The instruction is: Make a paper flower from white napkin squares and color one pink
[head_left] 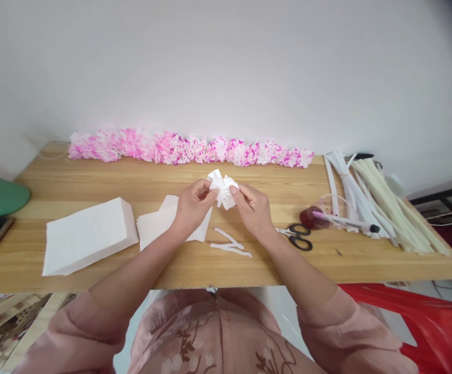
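As L hand (194,200) & R hand (254,208) pinch 1 white paper bunch (222,189), it's above desk (280,187) ctr.
Each grip clasps 1 side; on desk: 1 thick paper stack (85,234) at L, 1 pr scissors (290,234) at R.

White paper bunch (223,190): one small, soft-looking, tissue-like piece, white all over
Folds: pleated and crumpled, with ruffled layers standing out unevenly
Upper left part: a broader flap, fanned upward
Right part: puffed and tightly crinkled, rounder than the flap
Lower edge: short pleats pointing down
Hold: pinched at its left side by the left hand (194,203) and at its right side by the right hand (254,206), the thumbs covering parts of both edges
Place: raised over the middle of the worktop (260,270)
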A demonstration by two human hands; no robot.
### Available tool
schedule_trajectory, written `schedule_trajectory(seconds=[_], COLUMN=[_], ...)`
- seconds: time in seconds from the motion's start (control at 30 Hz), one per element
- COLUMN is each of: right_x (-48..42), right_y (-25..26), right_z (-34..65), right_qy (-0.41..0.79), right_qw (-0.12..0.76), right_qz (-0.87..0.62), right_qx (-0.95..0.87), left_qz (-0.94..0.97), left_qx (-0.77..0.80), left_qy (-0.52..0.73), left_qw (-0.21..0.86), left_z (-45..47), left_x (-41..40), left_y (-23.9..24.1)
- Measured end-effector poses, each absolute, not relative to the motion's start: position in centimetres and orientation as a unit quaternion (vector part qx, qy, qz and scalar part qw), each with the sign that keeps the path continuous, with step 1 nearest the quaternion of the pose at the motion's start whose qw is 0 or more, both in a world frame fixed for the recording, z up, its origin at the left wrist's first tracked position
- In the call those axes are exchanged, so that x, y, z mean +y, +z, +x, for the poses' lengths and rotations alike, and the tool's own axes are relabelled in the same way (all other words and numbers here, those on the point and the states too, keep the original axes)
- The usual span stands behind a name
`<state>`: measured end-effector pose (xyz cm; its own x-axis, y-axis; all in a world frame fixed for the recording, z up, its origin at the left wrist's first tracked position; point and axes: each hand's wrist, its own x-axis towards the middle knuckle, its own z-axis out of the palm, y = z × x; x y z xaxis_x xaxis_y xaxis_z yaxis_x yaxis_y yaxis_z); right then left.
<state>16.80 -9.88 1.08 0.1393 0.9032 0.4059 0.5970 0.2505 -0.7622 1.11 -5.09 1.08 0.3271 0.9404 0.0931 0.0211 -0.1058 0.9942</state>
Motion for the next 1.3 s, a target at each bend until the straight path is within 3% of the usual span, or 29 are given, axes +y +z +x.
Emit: schedule_trajectory(seconds=[0.2,0.5,0.7,0.83,1.13,1.2,1.3], right_x=[-9.8,-9.9,-9.8,-9.7,-9.7,-9.7,-9.7], right_y=[1.1,0.8,0.8,0.8,0.6,0.5,0.5], right_z=[16.7,16.4,16.5,16.6,16.4,16.4,16.4], right_qy=[0.141,0.126,0.191,0.174,0.144,0.143,0.127], right_qw=[0.447,0.464,0.507,0.511,0.512,0.51,0.505], right_qz=[-0.562,-0.589,-0.591,-0.59,-0.593,-0.593,-0.586], right_qx=[-0.682,-0.65,-0.598,-0.6,-0.604,-0.607,-0.621], left_qz=[0.634,0.74,0.676,0.641,0.782,0.787,0.745], left_qx=[0.404,0.46,0.447,0.408,0.425,0.406,0.395], left_qy=[0.418,0.369,0.403,0.424,0.384,0.386,0.392], left_qw=[0.509,0.323,0.426,0.492,0.247,0.259,0.367], left_z=[0.9,1.0,1.0,1.1,0.9,0.9,0.9], left_x=[-5.1,-5.9,-5.4,-5.5,-5.9,-5.7,-5.5], left_y=[1.4,1.7,1.5,1.6,0.6,0.5,0.9])
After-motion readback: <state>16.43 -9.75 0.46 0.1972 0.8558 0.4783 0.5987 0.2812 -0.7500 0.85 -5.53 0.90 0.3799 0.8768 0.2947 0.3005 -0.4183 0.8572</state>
